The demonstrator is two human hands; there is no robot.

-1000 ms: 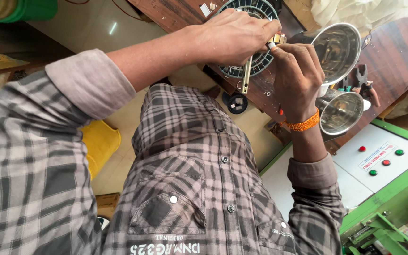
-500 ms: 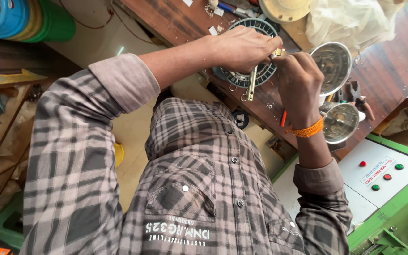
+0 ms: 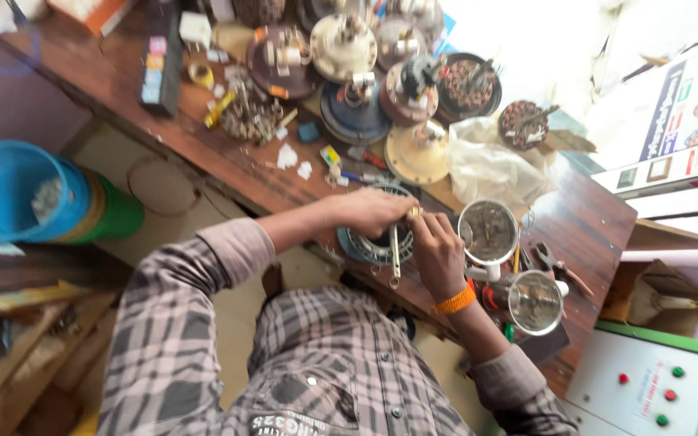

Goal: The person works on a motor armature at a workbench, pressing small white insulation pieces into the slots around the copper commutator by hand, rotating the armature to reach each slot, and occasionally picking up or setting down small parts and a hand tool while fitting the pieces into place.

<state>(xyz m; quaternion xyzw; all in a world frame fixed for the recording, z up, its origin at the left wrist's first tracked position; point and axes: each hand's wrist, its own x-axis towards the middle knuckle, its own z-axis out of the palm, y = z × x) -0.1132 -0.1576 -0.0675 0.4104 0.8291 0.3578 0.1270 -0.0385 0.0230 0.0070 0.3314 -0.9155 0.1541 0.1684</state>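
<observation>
My left hand [image 3: 369, 211] and my right hand [image 3: 438, 254] meet over a round wound motor stator [image 3: 365, 246] at the wooden bench's near edge. Both are closed around the upper end of a slim flat metal tool [image 3: 395, 257], which hangs down across the stator. A small brass-coloured piece [image 3: 414, 211] shows between the fingertips. My right wrist wears an orange band [image 3: 456, 300]. Plaid sleeves cover both arms, and my hands hide part of the stator.
Two shiny metal bowls [image 3: 488, 232] [image 3: 535, 300] stand right of my hands, with pliers [image 3: 555, 262] beside them. Several motor parts [image 3: 349, 48] and a white plastic bag [image 3: 490, 165] crowd the bench's back. A blue tub [image 3: 6, 190] sits left; a green control box [image 3: 648, 379] lower right.
The view has swung up and back, showing much more of the bench. Both hands stay together on the tool over the stator.
</observation>
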